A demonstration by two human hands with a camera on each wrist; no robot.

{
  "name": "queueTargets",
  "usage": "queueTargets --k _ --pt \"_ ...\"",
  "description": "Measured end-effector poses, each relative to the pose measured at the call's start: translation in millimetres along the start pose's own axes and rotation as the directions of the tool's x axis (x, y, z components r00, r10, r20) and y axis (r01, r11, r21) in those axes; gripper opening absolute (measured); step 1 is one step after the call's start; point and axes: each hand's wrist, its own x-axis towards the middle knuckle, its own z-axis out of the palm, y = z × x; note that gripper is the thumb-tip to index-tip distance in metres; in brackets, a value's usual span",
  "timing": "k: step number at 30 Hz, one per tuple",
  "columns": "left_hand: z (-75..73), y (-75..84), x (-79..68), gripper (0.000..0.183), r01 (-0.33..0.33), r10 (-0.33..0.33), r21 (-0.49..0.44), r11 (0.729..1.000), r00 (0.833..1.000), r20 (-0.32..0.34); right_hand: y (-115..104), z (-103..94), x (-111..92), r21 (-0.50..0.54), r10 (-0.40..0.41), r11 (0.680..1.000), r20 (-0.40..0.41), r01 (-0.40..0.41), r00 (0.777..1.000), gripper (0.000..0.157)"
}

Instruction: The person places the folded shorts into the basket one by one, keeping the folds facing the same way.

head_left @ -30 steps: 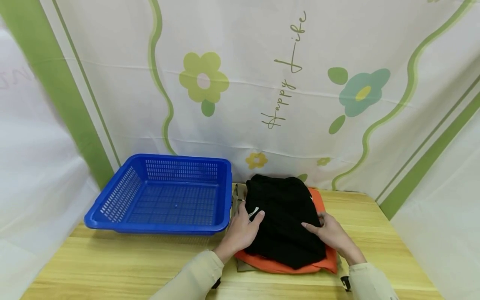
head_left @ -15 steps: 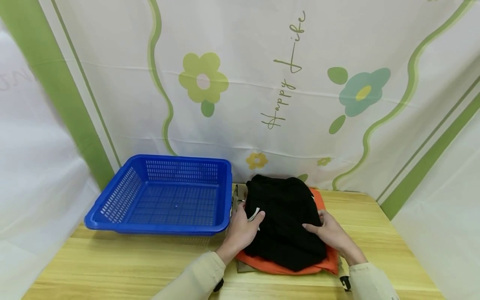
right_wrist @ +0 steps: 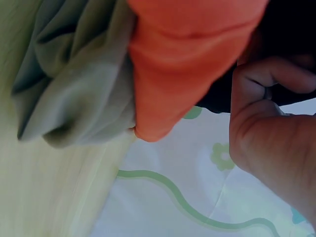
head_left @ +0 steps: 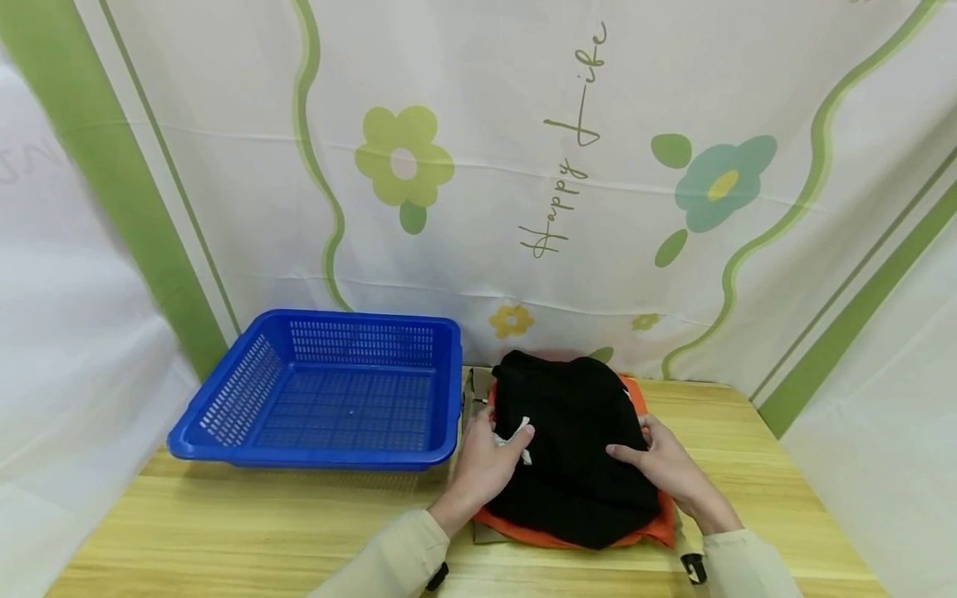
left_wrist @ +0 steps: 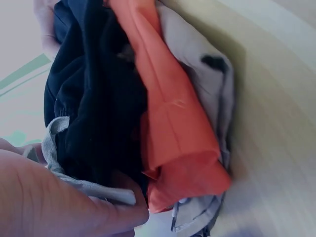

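A folded black garment with a pale drawstring at its left side tops a pile of clothes. My left hand holds its left edge, thumb on top and fingers tucked beneath. Opposite, my right hand grips the right edge the same way, the thumb lying over the cloth. Directly below is an orange garment, folded. Under that, a khaki garment with bunched folds rests on the table. In the left wrist view, the black cloth's edge is lifted a little from the orange one near my fingers.
A blue perforated plastic basket stands left of the pile, with nothing in it. The wooden table runs back to a white curtain printed with flowers. Both sleeves reach in from the front edge.
Both hands have shifted slightly to the right with the black garment, whose front edge now lies a bit lower in view. The basket and lower clothes stay put.
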Motion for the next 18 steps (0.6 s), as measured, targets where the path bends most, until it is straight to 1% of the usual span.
queueTargets --k 5,8,10,15,18 --pt "-0.2 3.8 -3.9 0.083 0.009 -0.009 -0.018 1.000 1.000 0.018 -1 -1.4 -5 0.062 0.012 0.998 0.017 -0.013 1.000 0.047" --pt "-0.4 3.5 -4.4 0.084 0.021 -0.020 -0.021 1.000 0.999 0.026 1 -2.6 -5 0.078 0.026 0.997 0.030 -0.028 0.999 0.048" --pt "-0.4 2.7 -3.9 0.083 0.032 -0.031 -0.032 0.999 0.999 0.030 4 -2.9 -5 0.090 0.044 0.995 0.043 -0.048 0.998 0.050" --pt "-0.6 0.7 -0.1 0.083 0.078 -0.075 -0.060 0.995 0.996 0.041 8 -1.5 -2 0.108 0.093 0.989 0.077 -0.101 0.993 0.064" --pt "-2.1 -0.5 2.2 0.085 0.116 -0.109 -0.094 0.989 0.991 0.080 11 -1.3 0 0.119 0.104 0.986 0.107 -0.116 0.989 0.067"
